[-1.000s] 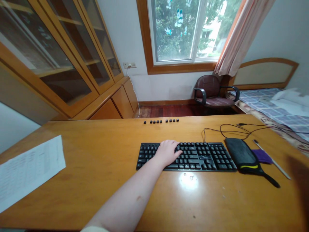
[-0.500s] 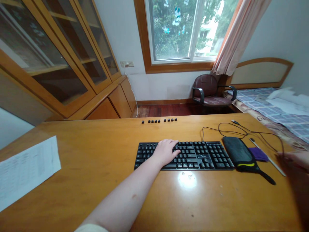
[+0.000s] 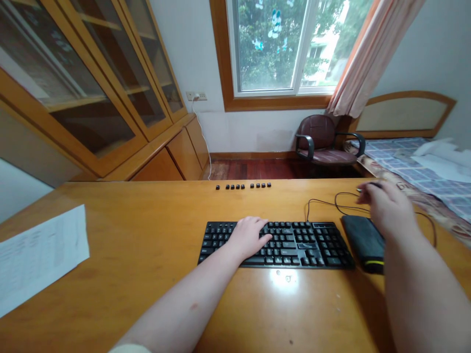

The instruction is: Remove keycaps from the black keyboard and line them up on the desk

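My left hand (image 3: pixel 250 238) lies flat on the black keyboard (image 3: pixel 290 247), thumb apart and fingers stretched over the left and middle keys. Over at the far right of the table, my right hand (image 3: pixel 388 206) has its fingers pinched at the USB plug end of the keyboard's black cable (image 3: pixel 320 200). A bit of the plug's metal tip shows beside the fingertips; the rest is hidden. Below this hand lies a dark pouch (image 3: pixel 362 240) with a yellow stripe, partly covered by my right forearm. Several loose black keycaps (image 3: pixel 237 187) stand in a row along the far edge.
A printed paper sheet (image 3: pixel 44 257) lies on the left of the wooden table (image 3: pixel 147 220). Beyond the table are a glass-door cabinet (image 3: pixel 106 88), an armchair (image 3: pixel 324 139) and a bed (image 3: pixel 397 147). More cable loops down the table's right side.
My right hand has come in from the right edge to the plug end of the cable. It now covers the brush and purple cloth. My left hand stays on the keyboard.
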{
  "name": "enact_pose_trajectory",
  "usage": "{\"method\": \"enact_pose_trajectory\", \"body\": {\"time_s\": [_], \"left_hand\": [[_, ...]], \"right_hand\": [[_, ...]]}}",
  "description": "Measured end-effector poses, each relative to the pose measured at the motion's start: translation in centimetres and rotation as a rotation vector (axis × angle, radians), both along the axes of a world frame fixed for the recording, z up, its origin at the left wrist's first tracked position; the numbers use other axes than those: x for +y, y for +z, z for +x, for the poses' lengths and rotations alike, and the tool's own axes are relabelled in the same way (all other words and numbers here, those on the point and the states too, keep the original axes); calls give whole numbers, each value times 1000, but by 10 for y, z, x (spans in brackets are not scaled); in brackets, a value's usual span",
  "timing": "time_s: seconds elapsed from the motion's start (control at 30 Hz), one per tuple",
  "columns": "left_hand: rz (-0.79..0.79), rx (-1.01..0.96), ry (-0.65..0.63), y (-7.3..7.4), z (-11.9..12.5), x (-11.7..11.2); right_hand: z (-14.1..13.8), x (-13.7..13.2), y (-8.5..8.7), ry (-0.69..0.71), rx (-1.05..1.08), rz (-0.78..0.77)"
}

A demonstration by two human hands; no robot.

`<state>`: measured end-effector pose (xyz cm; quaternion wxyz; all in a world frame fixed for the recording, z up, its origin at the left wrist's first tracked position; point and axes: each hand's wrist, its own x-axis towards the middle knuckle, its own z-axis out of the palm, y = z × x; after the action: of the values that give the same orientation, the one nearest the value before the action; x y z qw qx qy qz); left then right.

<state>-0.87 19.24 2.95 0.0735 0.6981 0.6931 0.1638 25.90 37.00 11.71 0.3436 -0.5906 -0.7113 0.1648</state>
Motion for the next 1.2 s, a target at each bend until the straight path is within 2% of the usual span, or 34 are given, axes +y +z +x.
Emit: {"method": "enact_pose_trajectory", "body": {"time_s": [0.07,0.13,0.17,0.23,0.3,0.4,1.0,1.2], "left_hand": [[-5,5,3,2,0,1],[-12,17,3,3,1,1],[-12,24,0,3,1,2],[-10,39,-5,3,1,3],[-11,49,-2,3,1,4],[-24,43,7,3,3,5],[-47,-29,21,1,6,13],[-49,-25,36,2,6,16]], "right_hand": [[-42,-19,-12,345,267,-6],[-73,-35,-32,600,307,42],[-84,-42,-44,683,324,33],[-99,-53,-65,763,395,-29],[-106,-61,-81,757,445,-101],[-109,-67,-91,711,494,-191],[-127,-48,-102,703,323,-197],[-130,-53,-99,728,219,-161]]}}
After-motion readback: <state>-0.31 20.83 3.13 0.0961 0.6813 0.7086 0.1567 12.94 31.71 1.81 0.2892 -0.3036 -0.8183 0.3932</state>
